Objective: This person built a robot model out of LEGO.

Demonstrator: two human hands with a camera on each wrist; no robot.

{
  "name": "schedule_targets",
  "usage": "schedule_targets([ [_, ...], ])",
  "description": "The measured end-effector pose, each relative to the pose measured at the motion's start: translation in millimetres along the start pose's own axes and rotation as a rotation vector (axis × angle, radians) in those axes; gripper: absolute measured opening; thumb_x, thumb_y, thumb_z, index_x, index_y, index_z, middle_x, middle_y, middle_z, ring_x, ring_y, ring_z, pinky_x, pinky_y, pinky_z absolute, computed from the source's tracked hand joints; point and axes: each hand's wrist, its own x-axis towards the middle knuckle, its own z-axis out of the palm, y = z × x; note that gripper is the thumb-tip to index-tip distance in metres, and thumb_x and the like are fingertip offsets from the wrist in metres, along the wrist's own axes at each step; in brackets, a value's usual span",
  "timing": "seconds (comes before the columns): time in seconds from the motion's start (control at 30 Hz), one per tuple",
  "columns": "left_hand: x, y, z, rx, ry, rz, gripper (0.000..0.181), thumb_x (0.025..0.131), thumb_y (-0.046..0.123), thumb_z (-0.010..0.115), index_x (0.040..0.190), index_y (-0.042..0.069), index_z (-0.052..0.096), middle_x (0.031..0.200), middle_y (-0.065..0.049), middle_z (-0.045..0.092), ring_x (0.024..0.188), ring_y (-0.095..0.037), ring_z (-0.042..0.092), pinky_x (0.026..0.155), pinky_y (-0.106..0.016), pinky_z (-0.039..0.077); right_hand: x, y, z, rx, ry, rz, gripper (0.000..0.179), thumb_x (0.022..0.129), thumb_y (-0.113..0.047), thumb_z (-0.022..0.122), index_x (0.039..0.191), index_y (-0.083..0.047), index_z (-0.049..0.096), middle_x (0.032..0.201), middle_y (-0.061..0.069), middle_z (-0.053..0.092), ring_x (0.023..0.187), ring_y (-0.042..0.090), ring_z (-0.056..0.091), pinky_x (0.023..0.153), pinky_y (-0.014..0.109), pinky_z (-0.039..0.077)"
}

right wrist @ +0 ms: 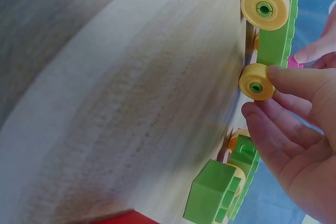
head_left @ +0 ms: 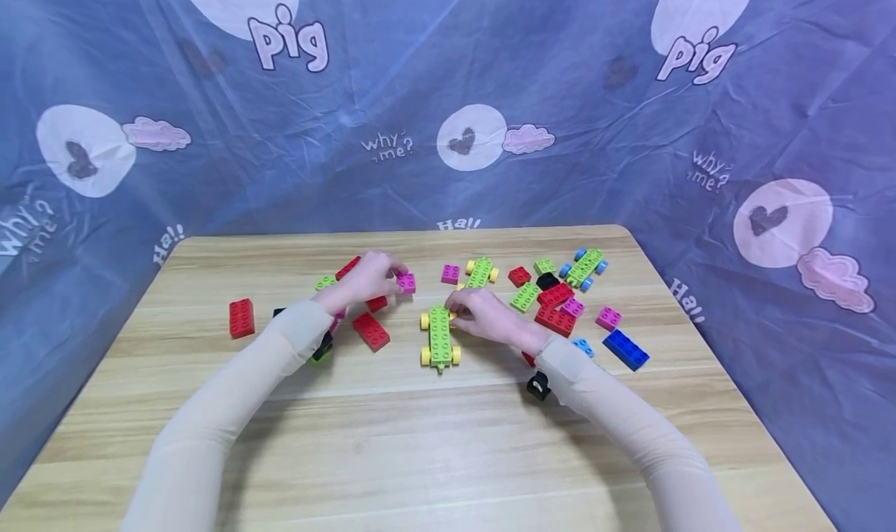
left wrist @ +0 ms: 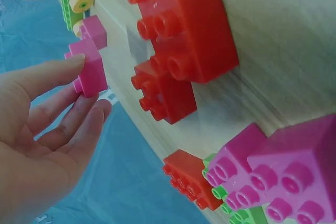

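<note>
My left hand (head_left: 371, 277) pinches a small magenta building brick (head_left: 407, 284) between thumb and fingers at the back of the table. In the left wrist view the thumb lies on one face of that brick, with fingertips behind it. My right hand (head_left: 490, 316) holds a long green wheeled base (head_left: 439, 336) by its far right yellow wheel (right wrist: 256, 82). The base stands lengthwise in front of me with its studs up. Behind the right hand stands another green base (head_left: 481, 271) with yellow wheels, partly hidden. A second magenta brick (head_left: 451, 274) lies between the hands, farther back.
Red bricks lie around my left forearm, one red brick (head_left: 241, 318) farthest left. At the right are a blue brick (head_left: 626, 350), a green base with blue wheels (head_left: 585, 268), stacked red bricks (head_left: 556, 319) and a black piece (head_left: 538, 386). A printed blue cloth (head_left: 392, 182) hangs behind the table.
</note>
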Motion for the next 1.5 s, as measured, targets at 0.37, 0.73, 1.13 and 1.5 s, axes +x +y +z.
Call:
schedule_targets([
  [0.37,-7.9,11.6,4.5,-0.055,-0.035,0.042,0.034,0.087,0.012,0.074,0.118,0.001,0.07,0.113,-0.015,0.074,0.106,-0.031,0.068,0.092,-0.04,0.057,-1.2,3,0,-0.007,0.015,0.002,0.021,0.086,-0.005,0.073,0.106,-0.001,0.068,0.099,0.013,0.074,0.088,0.021,0.071,0.08,0.024,0.06],
  [0.73,-14.3,19.6,10.2,-0.065,-0.038,0.088,0.035,0.086,0.016,0.076,0.118,0.002,0.07,0.115,-0.013,0.073,0.104,-0.027,0.069,0.093,-0.037,0.058,-1.2,3,-1,-0.031,0.013,-0.006,0.021,0.086,-0.004,0.072,0.107,0.0,0.068,0.098,0.014,0.074,0.088,0.021,0.071,0.08,0.025,0.06],
  [1.13,-20.9,33.6,12.9,-0.104,-0.058,0.121,0.035,0.086,0.019,0.077,0.117,0.005,0.071,0.113,-0.011,0.073,0.102,-0.025,0.069,0.092,-0.037,0.057,-2.8,1,-2,-0.031,0.006,0.013,0.021,0.083,0.001,0.073,0.103,0.0,0.069,0.096,0.013,0.074,0.086,0.021,0.071,0.079,0.023,0.06],
  [1.5,-28.2,37.7,25.0,-0.157,-0.036,0.161,0.034,0.086,0.016,0.076,0.116,0.002,0.071,0.112,-0.013,0.074,0.1,-0.025,0.07,0.089,-0.035,0.059,-2.1,1,1,-0.012,0.012,0.017,0.015,0.084,-0.002,0.074,0.098,-0.002,0.071,0.093,0.012,0.075,0.084,0.019,0.072,0.077,0.021,0.059],
])
